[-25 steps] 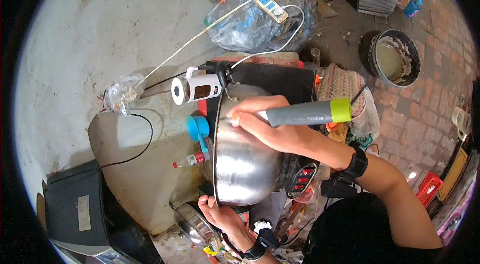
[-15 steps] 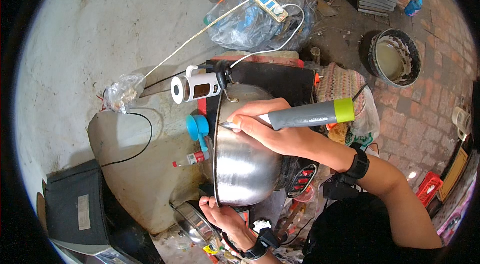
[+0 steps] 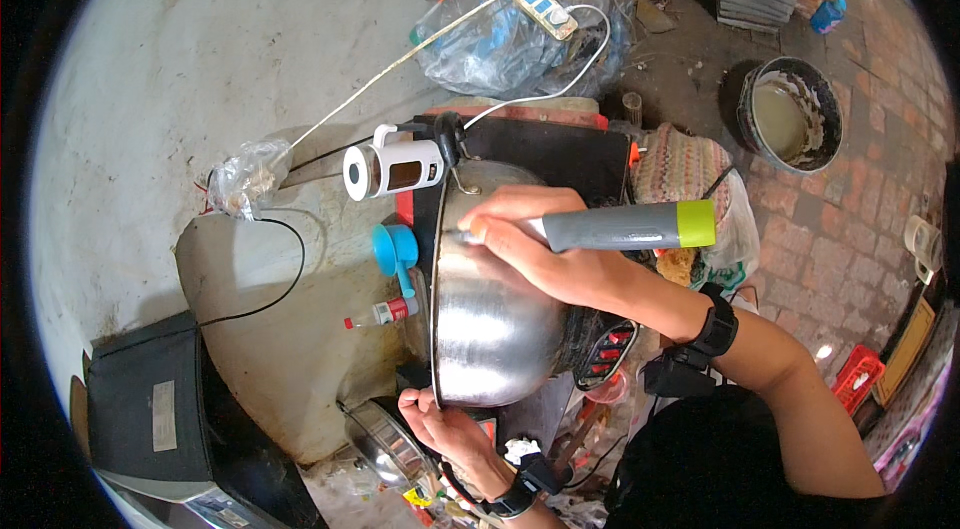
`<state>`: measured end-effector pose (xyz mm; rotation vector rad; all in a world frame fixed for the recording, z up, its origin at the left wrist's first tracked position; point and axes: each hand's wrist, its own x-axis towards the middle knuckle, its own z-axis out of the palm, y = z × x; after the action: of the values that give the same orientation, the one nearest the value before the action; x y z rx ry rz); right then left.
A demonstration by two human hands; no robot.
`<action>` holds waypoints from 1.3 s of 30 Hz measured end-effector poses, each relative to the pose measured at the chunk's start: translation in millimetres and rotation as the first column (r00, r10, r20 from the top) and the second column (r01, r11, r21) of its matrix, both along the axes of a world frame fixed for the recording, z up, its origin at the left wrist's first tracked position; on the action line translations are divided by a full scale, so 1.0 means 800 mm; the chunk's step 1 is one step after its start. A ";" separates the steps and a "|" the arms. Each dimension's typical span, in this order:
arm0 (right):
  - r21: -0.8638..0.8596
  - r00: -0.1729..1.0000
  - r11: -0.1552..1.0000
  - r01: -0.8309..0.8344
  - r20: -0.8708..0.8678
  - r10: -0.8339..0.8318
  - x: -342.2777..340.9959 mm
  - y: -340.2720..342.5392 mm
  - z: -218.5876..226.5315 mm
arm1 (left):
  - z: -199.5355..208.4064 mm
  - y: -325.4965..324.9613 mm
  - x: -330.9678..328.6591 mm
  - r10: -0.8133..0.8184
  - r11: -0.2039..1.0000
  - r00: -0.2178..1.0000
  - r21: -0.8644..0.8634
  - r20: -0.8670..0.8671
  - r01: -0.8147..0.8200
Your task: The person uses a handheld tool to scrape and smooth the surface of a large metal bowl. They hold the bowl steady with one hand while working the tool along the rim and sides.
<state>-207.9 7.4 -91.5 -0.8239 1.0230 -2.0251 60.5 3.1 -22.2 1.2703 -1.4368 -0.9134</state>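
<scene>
A large shiny steel wok point(image 3: 495, 329) stands tipped on its side in front of me, its rounded outer wall toward my right. At its lower rim my left hand point(image 3: 450, 434) is closed on the edge, fingers curled. My right hand point(image 3: 525, 239) grips a thick grey tool point(image 3: 620, 227) with a lime-green butt end. Its narrow front end is at the wok's outer wall, close to the upper rim; the tip itself is blurred. A small metal loop handle point(image 3: 463, 182) sticks out of the wok just beyond that spot.
Beside the upper rim lies a white jug-like container point(image 3: 392, 169). A blue dipper point(image 3: 396, 251) and a small bottle point(image 3: 383, 313) lie to the left. A metal pan point(image 3: 385, 444) is near my left hand. A power strip point(image 3: 536, 4) and a dark bucket point(image 3: 790, 119) are farther off.
The front end of the grey tool has moved slightly up along the wok's wall, and my right hand with it. My left hand stays at the lower rim.
</scene>
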 end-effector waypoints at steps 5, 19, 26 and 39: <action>-0.015 0.991 0.998 0.067 0.116 -0.065 0.005 0.001 0.003 | 0.000 0.002 -0.002 0.000 1.000 1.000 0.000 -0.012 0.000; 0.002 0.978 0.997 -0.072 0.197 0.070 0.004 0.001 0.005 | -0.003 0.002 -0.008 0.006 0.999 1.000 -0.041 -0.019 -0.007; 0.028 0.993 1.000 -0.011 0.115 0.008 -0.007 0.003 0.009 | 0.002 -0.003 -0.012 -0.014 0.999 1.000 -0.040 0.020 0.015; -0.007 0.983 0.999 0.052 0.178 -0.050 0.000 -0.003 0.004 | 0.001 -0.005 -0.008 -0.030 0.999 0.999 -0.030 0.022 0.031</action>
<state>-208.0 5.0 -88.6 -0.6156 0.9404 -2.1076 53.9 -0.8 -21.3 1.2423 -1.4848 -0.8974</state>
